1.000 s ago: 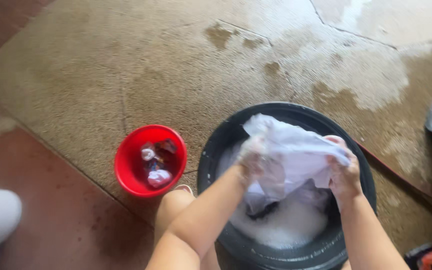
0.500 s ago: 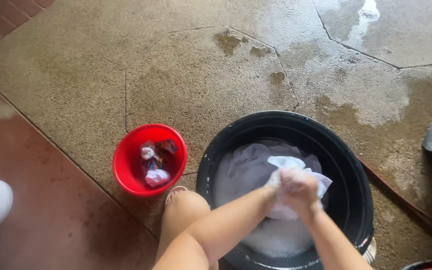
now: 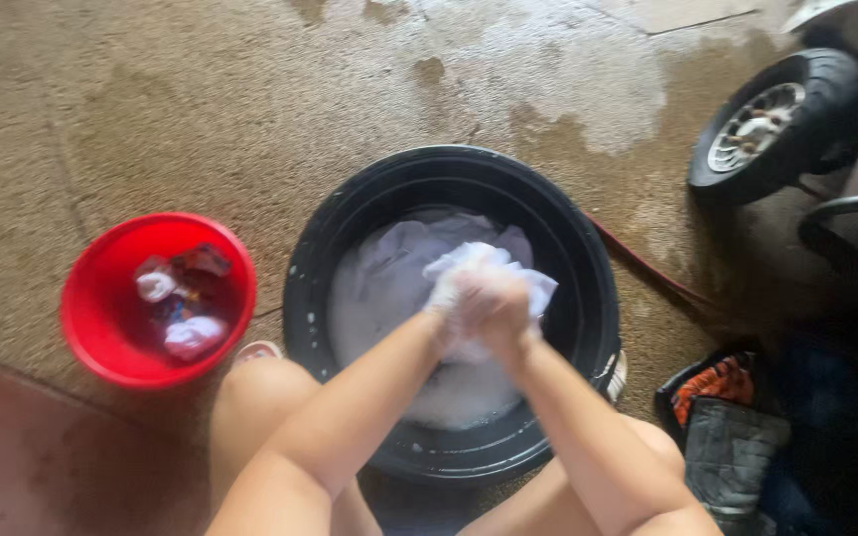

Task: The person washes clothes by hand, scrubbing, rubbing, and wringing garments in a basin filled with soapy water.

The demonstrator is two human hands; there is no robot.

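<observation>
A black round tub point(image 3: 369, 203) sits on the wet floor in front of me, with soapy water and a white cloth point(image 3: 394, 248) in it. My left hand point(image 3: 452, 298) and my right hand point(image 3: 499, 310) are pressed together over the tub's middle. Both are covered in suds and clench a bunched fold of the white cloth between them. My knees flank the tub's near side.
A red bowl point(image 3: 91, 308) with small wrapped items stands left of the tub. A small vehicle wheel point(image 3: 777, 119) is at the upper right. A dark bag with orange cloth point(image 3: 722, 417) lies at the lower right. A red hose point(image 3: 647, 270) runs behind the tub.
The cloth was held up and spread, then lowered into the tub and bunched between both hands. The view has swung right, bringing the wheel and bag into sight.
</observation>
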